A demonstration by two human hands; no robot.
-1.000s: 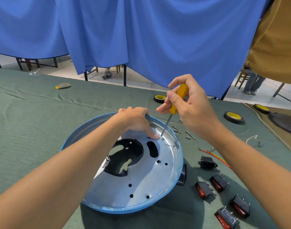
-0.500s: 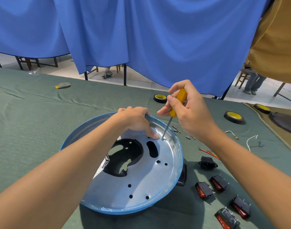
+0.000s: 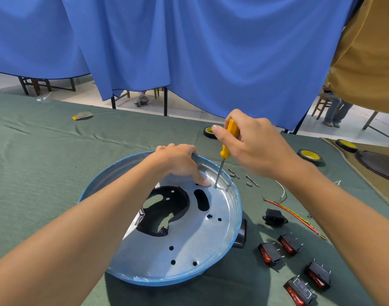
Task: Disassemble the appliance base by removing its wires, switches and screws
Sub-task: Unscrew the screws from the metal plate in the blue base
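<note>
Bare cloth (image 3: pixel 45 173) left of base (image 3: pixel 189 239) gives passage — right side crowded: switches (image 3: pixel 269 253), wires (image 3: pixel 295 215), screws (image 3: pixel 252 181).

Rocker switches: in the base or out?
Out: four red rocker switches lie loose on the green cloth, right of the appliance base. Whether others remain mounted, cannot tell.
</note>
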